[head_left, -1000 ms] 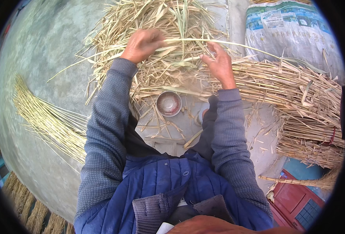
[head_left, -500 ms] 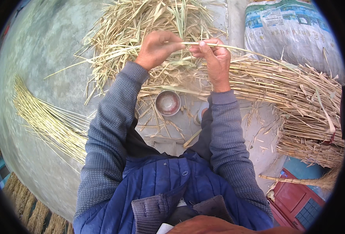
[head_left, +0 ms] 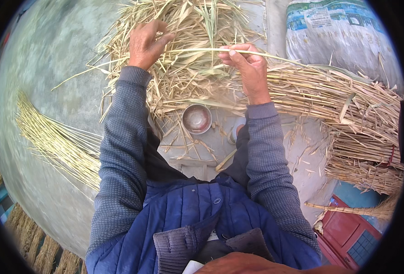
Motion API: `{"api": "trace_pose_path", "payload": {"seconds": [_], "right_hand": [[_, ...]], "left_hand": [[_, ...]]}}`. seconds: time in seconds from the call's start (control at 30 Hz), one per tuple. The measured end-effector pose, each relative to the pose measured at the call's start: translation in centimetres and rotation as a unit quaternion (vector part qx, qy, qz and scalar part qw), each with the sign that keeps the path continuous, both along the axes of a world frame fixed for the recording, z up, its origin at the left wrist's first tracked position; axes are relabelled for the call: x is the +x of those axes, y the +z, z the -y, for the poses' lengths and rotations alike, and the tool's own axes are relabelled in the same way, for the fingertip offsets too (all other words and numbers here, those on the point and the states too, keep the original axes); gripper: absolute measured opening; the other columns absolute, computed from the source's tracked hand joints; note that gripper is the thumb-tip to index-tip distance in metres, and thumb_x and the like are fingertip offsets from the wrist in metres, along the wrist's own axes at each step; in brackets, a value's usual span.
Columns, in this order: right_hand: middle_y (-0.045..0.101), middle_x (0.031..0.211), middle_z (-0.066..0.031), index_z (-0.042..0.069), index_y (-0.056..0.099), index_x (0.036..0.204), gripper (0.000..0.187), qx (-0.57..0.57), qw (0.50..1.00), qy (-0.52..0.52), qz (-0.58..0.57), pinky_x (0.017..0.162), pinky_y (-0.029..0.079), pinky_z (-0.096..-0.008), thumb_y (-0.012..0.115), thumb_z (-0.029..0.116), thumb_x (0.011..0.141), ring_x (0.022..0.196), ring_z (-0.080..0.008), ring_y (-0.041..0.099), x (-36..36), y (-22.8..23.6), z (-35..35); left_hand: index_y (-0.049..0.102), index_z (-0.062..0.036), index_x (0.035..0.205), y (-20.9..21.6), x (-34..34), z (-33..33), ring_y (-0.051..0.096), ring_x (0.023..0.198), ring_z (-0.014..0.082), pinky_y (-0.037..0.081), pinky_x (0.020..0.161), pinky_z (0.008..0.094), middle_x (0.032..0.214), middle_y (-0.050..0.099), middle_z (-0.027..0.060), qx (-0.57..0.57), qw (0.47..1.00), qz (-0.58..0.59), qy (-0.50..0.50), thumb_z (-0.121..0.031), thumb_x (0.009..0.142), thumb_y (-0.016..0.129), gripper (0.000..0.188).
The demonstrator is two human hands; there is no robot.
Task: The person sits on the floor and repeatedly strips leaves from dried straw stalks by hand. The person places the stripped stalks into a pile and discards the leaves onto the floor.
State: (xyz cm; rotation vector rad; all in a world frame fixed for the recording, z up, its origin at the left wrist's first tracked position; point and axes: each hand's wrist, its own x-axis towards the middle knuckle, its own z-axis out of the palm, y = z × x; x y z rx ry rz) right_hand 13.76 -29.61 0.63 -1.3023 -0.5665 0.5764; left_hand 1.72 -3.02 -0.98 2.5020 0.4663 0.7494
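Observation:
My right hand pinches a long, thin pale-green stalk between thumb and fingers. The stalk runs nearly level, its right part passing over a thick bundle of dry stalks. Left of it, my left hand hangs above a heap of straw-coloured leaves and husks. A gap shows between its thumb and fingers, and I see nothing in them. The stalk's left end lies against the heap and is hard to pick out from it.
A small metal bowl stands on the floor between my feet. On the left lies a sheaf of slender stalks. A white-and-blue sack sits at the far right. Lower right are a broom and a red panel.
My left hand has come off the stalk and moved left, its fingers parting. My right hand keeps its pinch on the stalk, almost in the same place.

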Motion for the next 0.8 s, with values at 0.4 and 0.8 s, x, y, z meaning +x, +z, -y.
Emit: {"api": "trace_pose_path", "payload": {"seconds": [0.4, 0.8], "right_hand": [[0.071, 0.099, -0.0158, 0.000, 0.065, 0.107, 0.019, 0.078, 0.976, -0.161, -0.128, 0.075, 0.062, -0.0276, 0.071, 0.011, 0.093, 0.085, -0.0193, 0.072, 2.8, 0.8, 2.3], [0.072, 0.103, -0.0151, -0.004, 0.065, 0.112, 0.024, 0.009, 0.989, -0.062, -0.135, 0.077, 0.059, -0.0277, 0.069, 0.013, 0.095, 0.092, -0.0203, 0.072, -0.4, -0.3, 0.2]], "left_hand": [[0.068, -0.0065, 0.077, 1.4, -1.1, -0.6, 0.059, 0.064, 0.0182, 0.044, 0.065, 0.0345, 0.065, 0.063, 0.0055, -0.100, 0.980, -0.161, -0.065, -0.028, 0.081, 0.079, 0.025], [0.075, -0.0052, 0.090, 1.6, 1.6, 5.0, 0.069, 0.075, 0.0222, 0.054, 0.068, 0.0355, 0.083, 0.073, 0.0093, -0.191, 0.967, -0.021, -0.168, -0.029, 0.085, 0.077, 0.024]]}}
